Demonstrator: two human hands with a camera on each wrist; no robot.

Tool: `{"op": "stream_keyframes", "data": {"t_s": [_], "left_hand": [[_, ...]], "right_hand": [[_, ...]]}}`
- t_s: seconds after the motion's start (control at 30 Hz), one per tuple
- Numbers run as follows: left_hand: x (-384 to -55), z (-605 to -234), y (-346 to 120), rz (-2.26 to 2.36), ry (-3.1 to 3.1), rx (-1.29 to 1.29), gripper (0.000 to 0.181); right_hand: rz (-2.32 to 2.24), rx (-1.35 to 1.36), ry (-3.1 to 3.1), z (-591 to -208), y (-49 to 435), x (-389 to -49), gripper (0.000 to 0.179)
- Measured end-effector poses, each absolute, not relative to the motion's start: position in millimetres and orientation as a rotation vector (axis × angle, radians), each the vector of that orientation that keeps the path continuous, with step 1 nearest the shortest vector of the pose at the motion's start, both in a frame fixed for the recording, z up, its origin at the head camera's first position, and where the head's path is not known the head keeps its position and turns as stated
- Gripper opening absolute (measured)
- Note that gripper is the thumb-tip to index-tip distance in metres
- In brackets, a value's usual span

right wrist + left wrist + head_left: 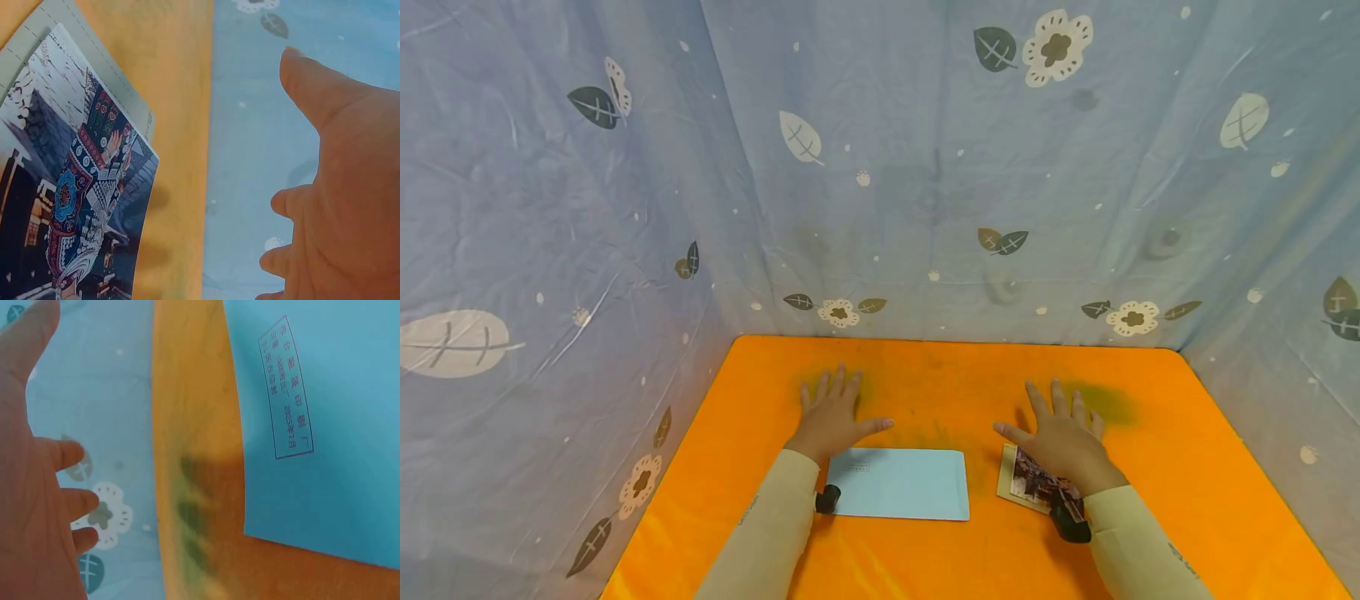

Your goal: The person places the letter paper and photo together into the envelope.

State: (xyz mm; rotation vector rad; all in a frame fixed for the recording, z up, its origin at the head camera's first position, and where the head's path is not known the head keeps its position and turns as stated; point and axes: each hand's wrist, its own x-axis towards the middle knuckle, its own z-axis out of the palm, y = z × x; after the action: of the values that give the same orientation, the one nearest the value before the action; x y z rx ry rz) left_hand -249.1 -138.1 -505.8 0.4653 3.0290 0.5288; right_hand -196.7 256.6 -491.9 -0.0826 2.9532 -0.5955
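Pale cream long sleeves, small dark lettering along each forearm. Small black device at each wrist's inner side. Left hand, right hand bare.

The left hand, just left of lower centre, spreads its fingers, thumb pointing right. At lower right, the right hand mirrors it. Both forearms enter from the bottom edge.
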Motion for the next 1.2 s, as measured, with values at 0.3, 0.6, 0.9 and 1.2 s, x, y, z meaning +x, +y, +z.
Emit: {"op": "stream_keyframes", "data": {"t_s": [0.3,0.6,0.9,1.2], "left_hand": [[-246.2,-512.2,-135.9,0.608,2.946,0.585,0.113],[-229.2,-533.4,-133.1,0.762,2.791,0.643,0.097],[-208.9,-540.9,-124.2,0.777,2.749,0.765,0.097],[-199.7,-545.3,-121.3,0.756,2.715,0.838,0.104]], "right_hand": [[-0.628,-0.071,2.954,-491.2,256.5,-192.4,0.12],[-0.685,-0.046,2.959,-497.8,263.4,-192.0,0.118],[-0.704,-0.009,2.951,-500.1,267.2,-193.1,0.119],[-0.772,0.0,2.925,-497.3,272.9,-194.6,0.115]]}}
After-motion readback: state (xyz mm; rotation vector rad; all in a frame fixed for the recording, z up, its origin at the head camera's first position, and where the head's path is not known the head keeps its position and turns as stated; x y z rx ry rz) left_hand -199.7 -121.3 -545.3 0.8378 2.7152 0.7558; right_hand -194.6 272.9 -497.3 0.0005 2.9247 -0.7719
